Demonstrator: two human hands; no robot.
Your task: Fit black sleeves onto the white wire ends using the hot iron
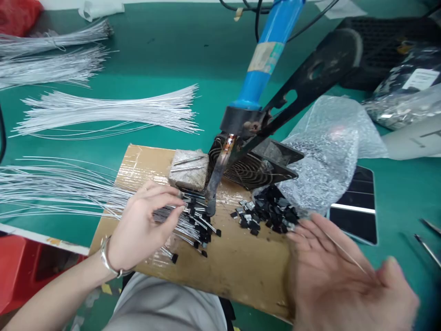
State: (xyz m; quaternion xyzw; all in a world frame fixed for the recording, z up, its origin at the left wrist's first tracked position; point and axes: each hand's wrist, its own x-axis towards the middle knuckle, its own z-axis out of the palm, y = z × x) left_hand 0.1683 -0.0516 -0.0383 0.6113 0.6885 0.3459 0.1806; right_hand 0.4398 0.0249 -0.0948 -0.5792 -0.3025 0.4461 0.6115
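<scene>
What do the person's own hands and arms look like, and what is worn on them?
Both the left hand and the right hand are ungloved. The left forearm shows no sleeve and wears a slim, silver-coloured bracelet.

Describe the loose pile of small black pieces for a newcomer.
Find the brown board on the green table. On its right side by the clear plastic bag lies the pile of small black pieces. Unlike the black-tipped white wires farther left, these show no attached wires.

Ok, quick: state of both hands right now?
Left hand: pinch nearly closed by the wire ends; can't tell if it grips one.
Right hand: open, palm showing, a thin strand across it.
</scene>
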